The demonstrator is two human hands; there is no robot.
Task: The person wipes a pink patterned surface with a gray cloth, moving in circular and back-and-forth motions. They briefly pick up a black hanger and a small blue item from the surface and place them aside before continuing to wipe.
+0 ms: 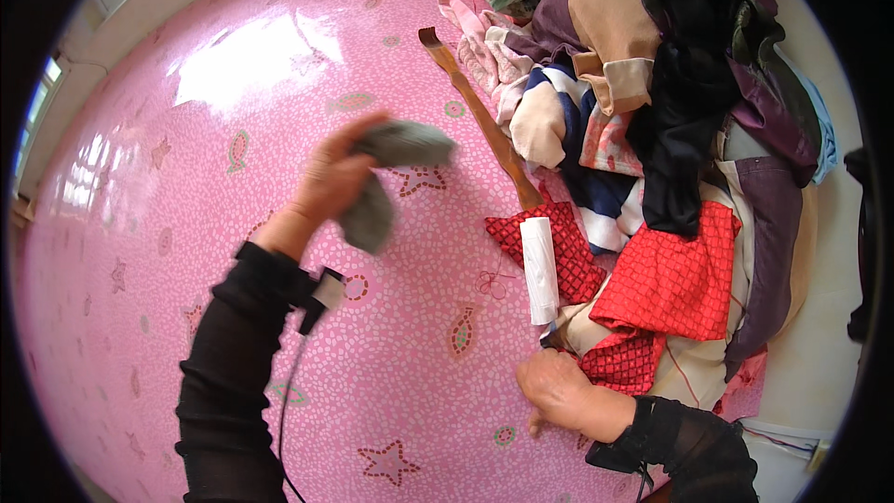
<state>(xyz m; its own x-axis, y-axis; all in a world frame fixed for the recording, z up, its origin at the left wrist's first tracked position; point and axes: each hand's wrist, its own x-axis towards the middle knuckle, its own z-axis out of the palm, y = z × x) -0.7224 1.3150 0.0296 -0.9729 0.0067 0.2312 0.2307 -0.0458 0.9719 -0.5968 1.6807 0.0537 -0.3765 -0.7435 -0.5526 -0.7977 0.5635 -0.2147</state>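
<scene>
My left hand (331,172) is closed around a grey-green sock (405,142), held above the pink patterned sheet (307,382). The sock is slightly blurred and hangs in two lobes, one to the right and one downward. At the lower edge of the clothes pile, my right hand (563,393) has its fingers curled under, beside cream cloth (582,331). What those fingers hold, if anything, is hidden. Just above that hand lies a white roll (539,270), partly over red checked fabric (573,247).
A wooden back scratcher (480,116) lies slanting along the pile's left side. Heaped on the right are a black garment (684,84), a purple and tan one (610,14) and a red checked cloth (675,270). A thin cable (284,401) runs from my left wrist.
</scene>
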